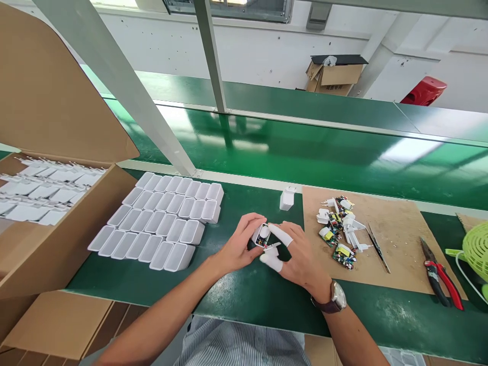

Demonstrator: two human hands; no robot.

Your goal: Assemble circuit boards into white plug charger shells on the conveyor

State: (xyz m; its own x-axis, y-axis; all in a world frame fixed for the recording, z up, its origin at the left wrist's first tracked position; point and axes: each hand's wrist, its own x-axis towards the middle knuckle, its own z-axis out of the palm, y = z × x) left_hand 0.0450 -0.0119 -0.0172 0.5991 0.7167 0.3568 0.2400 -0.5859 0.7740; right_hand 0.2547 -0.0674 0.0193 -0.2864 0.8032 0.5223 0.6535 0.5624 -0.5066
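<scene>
My left hand (241,245) is closed around a small white charger housing (256,236), open side up. A circuit board (263,234) with black and white parts shows inside it. My right hand (299,258) wears white finger cots on the thumb and index finger, and these pinch a white plug cap (272,249) with slim pins beside the housing. Fingers partly cover where cap and board meet. To the left stand rows of empty white housings (179,256). A closed white charger (287,199) stands upright behind my right hand.
On the brown board (366,203) at right lie a pile of circuit boards (343,254), tweezers (378,248) and red-handled pliers (442,277). A green fan (476,249) is at the right edge. An open carton (95,203) with white plug parts stands left. A metal post (152,117) rises behind the housings.
</scene>
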